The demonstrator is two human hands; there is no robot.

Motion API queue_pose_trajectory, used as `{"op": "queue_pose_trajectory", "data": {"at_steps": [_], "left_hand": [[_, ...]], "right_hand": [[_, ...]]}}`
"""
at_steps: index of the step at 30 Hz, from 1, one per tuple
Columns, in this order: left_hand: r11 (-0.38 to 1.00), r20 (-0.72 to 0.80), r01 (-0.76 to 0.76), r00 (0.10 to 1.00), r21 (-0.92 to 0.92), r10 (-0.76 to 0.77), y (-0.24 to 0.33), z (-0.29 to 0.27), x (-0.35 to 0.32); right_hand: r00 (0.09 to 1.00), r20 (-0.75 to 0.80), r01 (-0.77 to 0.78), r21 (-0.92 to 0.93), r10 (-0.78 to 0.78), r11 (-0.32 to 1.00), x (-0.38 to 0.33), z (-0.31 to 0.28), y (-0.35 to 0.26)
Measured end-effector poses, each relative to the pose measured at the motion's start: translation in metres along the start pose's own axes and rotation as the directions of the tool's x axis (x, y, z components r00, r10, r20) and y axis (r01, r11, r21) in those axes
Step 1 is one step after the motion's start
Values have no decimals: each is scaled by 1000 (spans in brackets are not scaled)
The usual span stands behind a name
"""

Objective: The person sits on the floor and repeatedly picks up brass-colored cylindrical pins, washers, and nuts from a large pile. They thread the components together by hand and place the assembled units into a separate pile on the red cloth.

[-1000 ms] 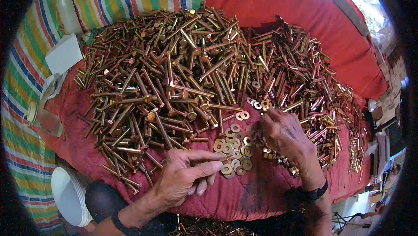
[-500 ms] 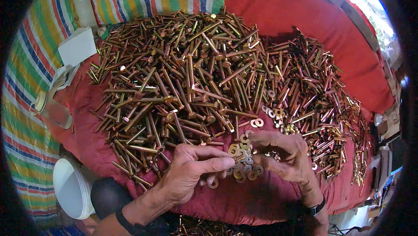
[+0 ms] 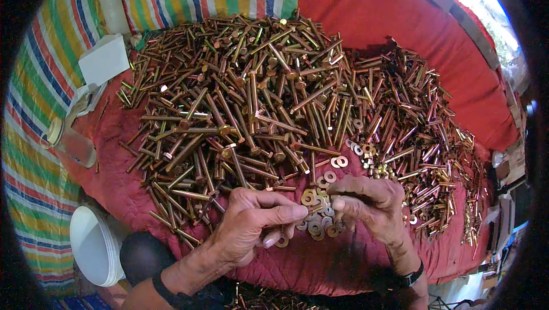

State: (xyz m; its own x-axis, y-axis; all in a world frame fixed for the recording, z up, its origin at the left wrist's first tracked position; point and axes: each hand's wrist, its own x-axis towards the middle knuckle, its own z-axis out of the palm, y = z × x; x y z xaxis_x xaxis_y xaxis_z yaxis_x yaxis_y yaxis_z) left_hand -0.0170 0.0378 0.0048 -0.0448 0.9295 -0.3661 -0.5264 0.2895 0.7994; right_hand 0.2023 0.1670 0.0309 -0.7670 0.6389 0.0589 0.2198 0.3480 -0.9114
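Apparently the left hand (image 3: 251, 222) pinches a slim bolt (image 3: 315, 209) between thumb and forefinger, above loose washers (image 3: 314, 228); the right hand (image 3: 374, 207) has thumb and forefinger bent close together just beyond its tip, any grip there impossible to tell. Risk, in my judgement: so slight a fingertip hold, if the right fingers knock it, could drop the bolt among the washers. Exposed end points right, long axis running roughly crosswise, other end hidden.
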Motion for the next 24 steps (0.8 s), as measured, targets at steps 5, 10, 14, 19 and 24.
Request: {"op": "queue_pose_trajectory", "data": {"at_steps": [5, 10, 14, 19, 24], "left_hand": [[997, 45, 72, 996, 9, -72, 3, -3, 0], [988, 92, 153, 985, -32, -149, 4, -7, 1], [987, 52, 48, 997, 156, -57, 2, -4, -2], [275, 323, -687, 607, 673, 726, -9, 3, 4], [-179, 540, -680, 367, 711, 757, -12, -1, 3]], "right_hand": [[902, 42, 429, -187, -430, 884, 6, 2, 5], [871, 79, 487, -275, -485, 829, 4, 3, 6], [876, 116, 479, -317, -468, 819, -1, 0, 4], [961, 53, 273, -39, -271, 961, -2, 3, 6], [985, -5, 170, 70, -170, 983, -2, 10, 0]]}}
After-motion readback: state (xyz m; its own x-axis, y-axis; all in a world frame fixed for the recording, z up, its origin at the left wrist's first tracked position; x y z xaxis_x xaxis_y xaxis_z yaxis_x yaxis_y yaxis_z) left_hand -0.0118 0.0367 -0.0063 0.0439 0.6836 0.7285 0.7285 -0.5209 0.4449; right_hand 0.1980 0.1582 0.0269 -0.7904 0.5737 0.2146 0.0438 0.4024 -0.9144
